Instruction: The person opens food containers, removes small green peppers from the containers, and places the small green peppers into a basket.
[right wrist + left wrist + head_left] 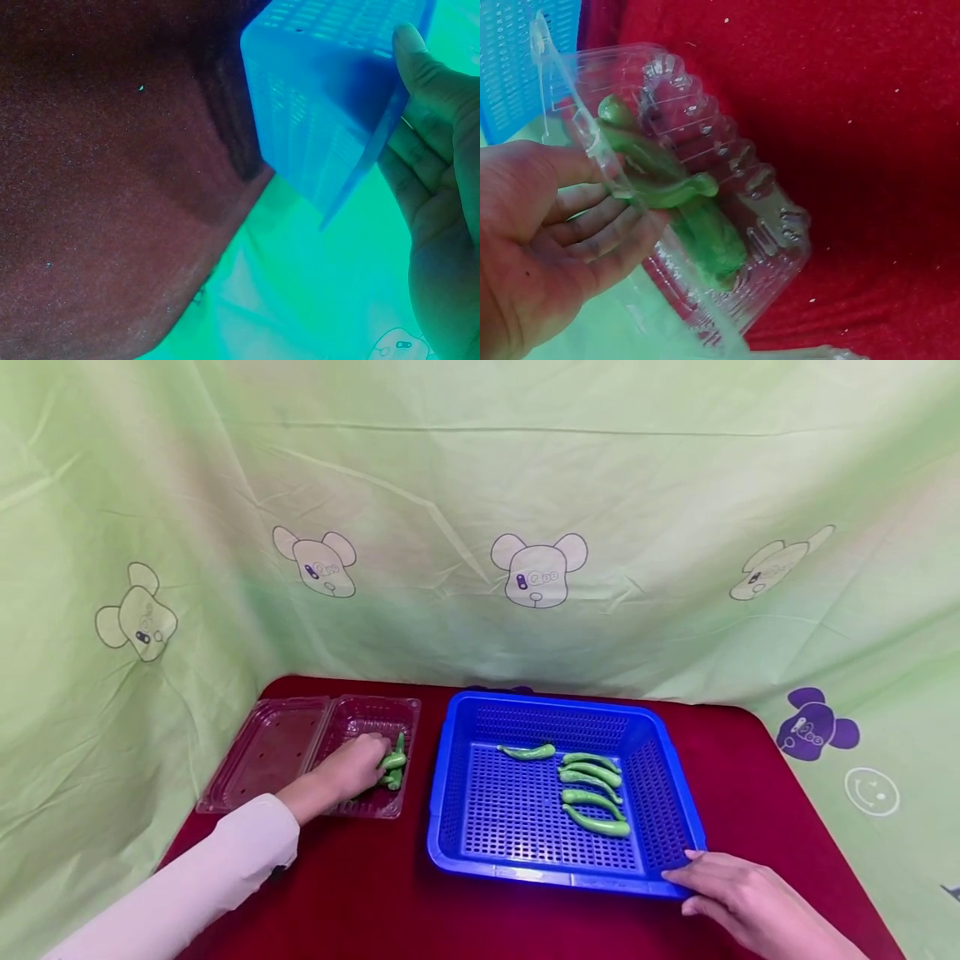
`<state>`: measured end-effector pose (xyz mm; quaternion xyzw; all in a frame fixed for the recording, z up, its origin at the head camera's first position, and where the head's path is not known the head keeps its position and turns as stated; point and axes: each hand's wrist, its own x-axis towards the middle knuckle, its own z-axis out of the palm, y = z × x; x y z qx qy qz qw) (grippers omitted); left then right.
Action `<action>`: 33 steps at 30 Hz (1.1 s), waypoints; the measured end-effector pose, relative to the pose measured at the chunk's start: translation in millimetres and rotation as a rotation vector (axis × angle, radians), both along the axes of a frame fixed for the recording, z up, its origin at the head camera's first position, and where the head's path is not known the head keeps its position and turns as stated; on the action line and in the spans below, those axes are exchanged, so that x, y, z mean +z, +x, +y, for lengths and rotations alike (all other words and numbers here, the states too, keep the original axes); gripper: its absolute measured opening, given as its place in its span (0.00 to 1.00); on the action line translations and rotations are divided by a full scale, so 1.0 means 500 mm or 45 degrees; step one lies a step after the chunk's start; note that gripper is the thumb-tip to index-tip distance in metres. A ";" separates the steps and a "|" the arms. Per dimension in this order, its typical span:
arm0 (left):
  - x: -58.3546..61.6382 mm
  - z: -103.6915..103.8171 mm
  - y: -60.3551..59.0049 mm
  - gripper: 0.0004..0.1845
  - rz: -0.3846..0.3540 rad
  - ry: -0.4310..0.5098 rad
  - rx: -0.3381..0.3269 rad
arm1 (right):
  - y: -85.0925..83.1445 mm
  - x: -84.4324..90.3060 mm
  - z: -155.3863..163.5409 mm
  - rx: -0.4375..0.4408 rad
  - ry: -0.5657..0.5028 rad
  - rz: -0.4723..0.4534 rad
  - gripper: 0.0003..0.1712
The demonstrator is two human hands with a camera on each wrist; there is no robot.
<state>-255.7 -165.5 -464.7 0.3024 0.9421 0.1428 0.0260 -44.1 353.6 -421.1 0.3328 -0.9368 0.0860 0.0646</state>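
Observation:
My left hand (348, 768) reaches into a clear plastic clamshell box (408, 706) at the left of the table. In the left wrist view, its thumb and fingers pinch a green chili pepper (675, 193) from either side, seen partly through the box's clear wall. More green peppers (712, 236) lie under it in the box. My right hand (738, 889) grips the near right corner of a blue plastic basket (570, 881), with the thumb on the outer wall. Inside the basket, several green peppers (596, 822) lie in a column at the right, and a single pepper (527, 752) lies further left.
The box's open lid (273, 747) lies flat to its left. Both containers stand on a table with a dark red cloth (360, 877). A light green curtain (420, 510) printed with bear heads hangs behind and at both sides.

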 end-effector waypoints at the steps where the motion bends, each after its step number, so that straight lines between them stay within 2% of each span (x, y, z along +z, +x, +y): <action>1: 0.003 0.001 -0.001 0.08 0.016 0.009 -0.011 | 0.001 -0.001 0.000 0.000 0.004 0.007 0.18; 6: 0.035 0.011 -0.013 0.08 0.107 0.024 -0.025 | 0.002 0.000 -0.001 -0.012 0.022 0.008 0.19; 13: 0.115 0.054 -0.041 0.02 0.189 0.040 0.025 | 0.003 0.000 -0.002 -0.008 0.012 0.035 0.19; 15: 0.140 0.075 -0.045 0.04 0.207 0.057 0.014 | 0.002 -0.002 -0.001 -0.001 0.005 0.031 0.18; 19: 0.175 0.126 -0.048 0.04 0.232 0.088 -0.069 | 0.002 -0.005 0.001 -0.005 0.008 0.026 0.18; 24: 0.191 0.204 -0.046 0.04 0.239 0.043 -0.198 | 0.005 -0.004 0.002 -0.009 0.004 0.021 0.18; 28: 0.197 0.270 -0.040 0.05 0.209 -0.070 -0.305 | 0.006 0.000 0.000 -0.030 0.007 0.013 0.19; 33: 0.191 0.351 -0.033 0.07 0.167 -0.215 -0.433 | 0.008 0.007 -0.002 -0.060 0.020 -0.031 0.19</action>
